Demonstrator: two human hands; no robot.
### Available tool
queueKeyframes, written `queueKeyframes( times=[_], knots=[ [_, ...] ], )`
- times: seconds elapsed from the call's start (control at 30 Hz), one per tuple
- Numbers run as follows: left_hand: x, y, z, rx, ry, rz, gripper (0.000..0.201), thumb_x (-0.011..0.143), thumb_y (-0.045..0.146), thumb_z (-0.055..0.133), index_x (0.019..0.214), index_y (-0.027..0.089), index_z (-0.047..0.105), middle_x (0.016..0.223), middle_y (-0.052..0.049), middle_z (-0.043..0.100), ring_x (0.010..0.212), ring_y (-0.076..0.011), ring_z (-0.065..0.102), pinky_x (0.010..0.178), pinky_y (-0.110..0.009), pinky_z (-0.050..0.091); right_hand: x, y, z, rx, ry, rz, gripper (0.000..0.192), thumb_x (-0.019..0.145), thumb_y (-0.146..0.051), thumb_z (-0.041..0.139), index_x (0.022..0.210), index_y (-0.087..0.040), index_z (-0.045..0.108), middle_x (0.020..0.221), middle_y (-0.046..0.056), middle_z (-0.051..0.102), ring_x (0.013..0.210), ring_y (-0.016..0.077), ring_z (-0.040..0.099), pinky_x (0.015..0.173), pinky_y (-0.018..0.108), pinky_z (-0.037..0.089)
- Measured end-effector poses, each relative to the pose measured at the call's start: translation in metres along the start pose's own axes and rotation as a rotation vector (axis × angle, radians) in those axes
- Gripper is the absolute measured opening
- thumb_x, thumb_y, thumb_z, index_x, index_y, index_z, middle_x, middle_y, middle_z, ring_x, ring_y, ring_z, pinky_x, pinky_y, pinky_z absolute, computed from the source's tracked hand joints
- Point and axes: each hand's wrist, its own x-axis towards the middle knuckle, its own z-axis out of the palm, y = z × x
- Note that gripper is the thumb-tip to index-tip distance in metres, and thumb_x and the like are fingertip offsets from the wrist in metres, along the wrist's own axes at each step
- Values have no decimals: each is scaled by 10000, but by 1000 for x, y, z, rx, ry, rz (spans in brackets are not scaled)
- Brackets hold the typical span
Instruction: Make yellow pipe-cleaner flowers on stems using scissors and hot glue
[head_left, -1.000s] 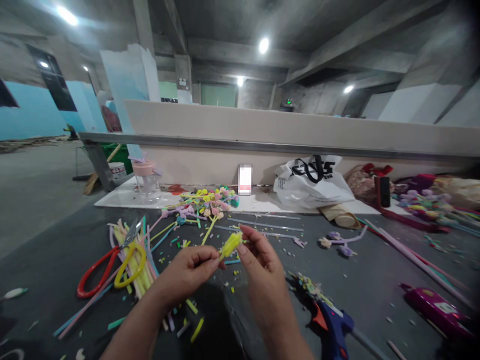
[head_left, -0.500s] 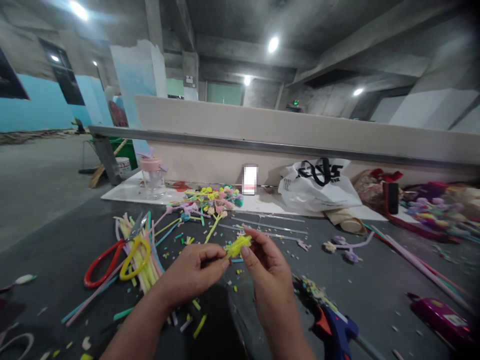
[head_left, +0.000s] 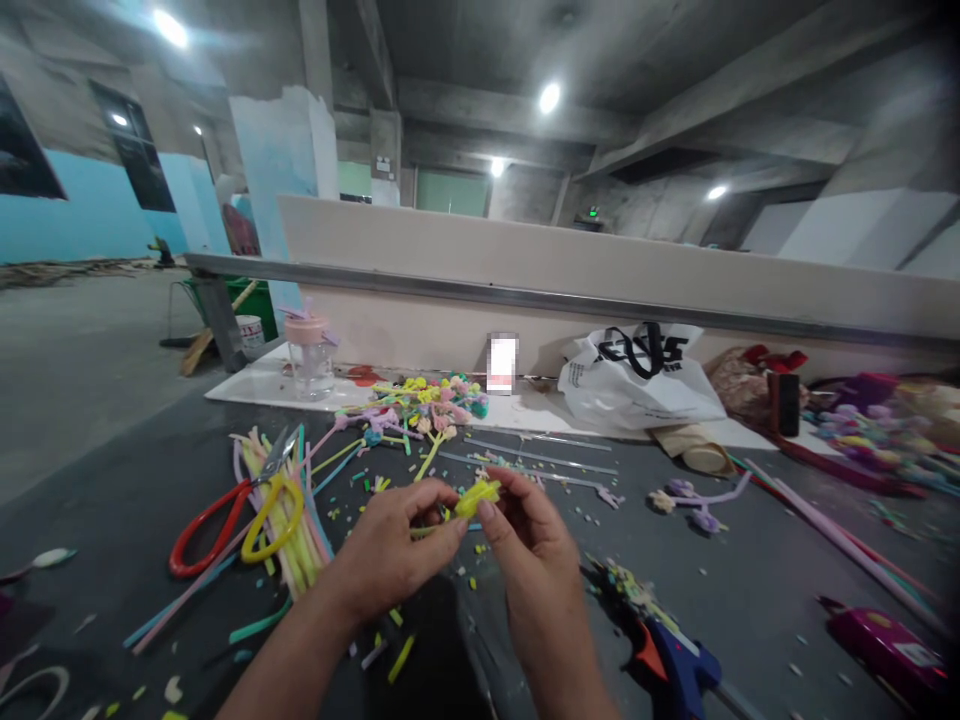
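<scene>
Between my two hands is a small yellow pipe-cleaner flower [head_left: 477,498], held just above the dark tabletop. My left hand [head_left: 409,535] pinches its near end, where a short yellow-green stem shows under the fingers. My right hand [head_left: 534,540] grips the flower's other side between thumb and fingertips. Left of my hands, scissors [head_left: 266,500] with one red and one yellow handle lie on a bundle of pastel pipe cleaners [head_left: 296,550]. A blue glue gun [head_left: 675,650] with an orange trigger rests to the right, its nozzle end covered in coloured scraps.
Finished pipe-cleaner flowers [head_left: 435,400] are heaped at the back beside a phone [head_left: 502,362]. Clear glue sticks [head_left: 540,455] lie behind my hands. A cup [head_left: 309,360], a white bag [head_left: 637,380], a purple flower sprig [head_left: 701,500] and a magenta tool [head_left: 885,645] surround the area.
The yellow flower has turned slightly and looks more tightly gathered. My left fingers have shifted, and a short stem now shows beneath them. The camera view has moved a little.
</scene>
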Motion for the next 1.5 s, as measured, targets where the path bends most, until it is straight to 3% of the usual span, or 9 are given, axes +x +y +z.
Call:
queueKeyframes(
  times=[0.27, 0.8, 1.03, 1.23, 1.5],
  knots=[
    [0, -1, 1, 84, -16, 20, 141, 766, 261, 499, 759, 184, 617, 620, 20, 562, 580, -119, 474, 536, -214, 326, 0, 4, -1, -47, -2, -20, 295, 737, -298, 633, 1019, -219, 599, 900, 43, 576, 813, 189, 522, 688, 311, 426],
    [-1, -1, 1, 204, -32, 63, 241, 813, 257, 416, 621, 174, 536, 552, 44, 480, 548, -93, 424, 516, -216, 287, 0, 8, -1, -120, 19, -56, 261, 750, -290, 605, 1001, -220, 602, 888, 37, 583, 804, 183, 533, 725, 336, 424],
    [0, -2, 4, 120, 50, 69, 151, 771, 254, 504, 896, 192, 559, 739, 7, 578, 649, -119, 528, 575, -215, 399, 2, 4, 1, 64, 26, 60, 255, 716, -309, 648, 948, -209, 614, 881, 28, 593, 781, 169, 531, 660, 284, 414],
    [-4, -3, 9, 62, 71, 130, 116, 792, 236, 496, 901, 208, 524, 799, 3, 572, 685, -111, 549, 573, -187, 444, 2, 3, 2, 148, 48, 106, 268, 694, -321, 667, 933, -207, 627, 835, 18, 611, 765, 168, 540, 653, 273, 418],
    [-5, -7, 10, 99, 127, 168, 137, 781, 215, 515, 917, 216, 536, 824, -2, 594, 732, -115, 573, 549, -167, 449, 2, 10, 0, 81, 56, 58, 282, 723, -317, 642, 982, -207, 643, 957, 50, 618, 822, 180, 545, 726, 313, 423]
  ],
)
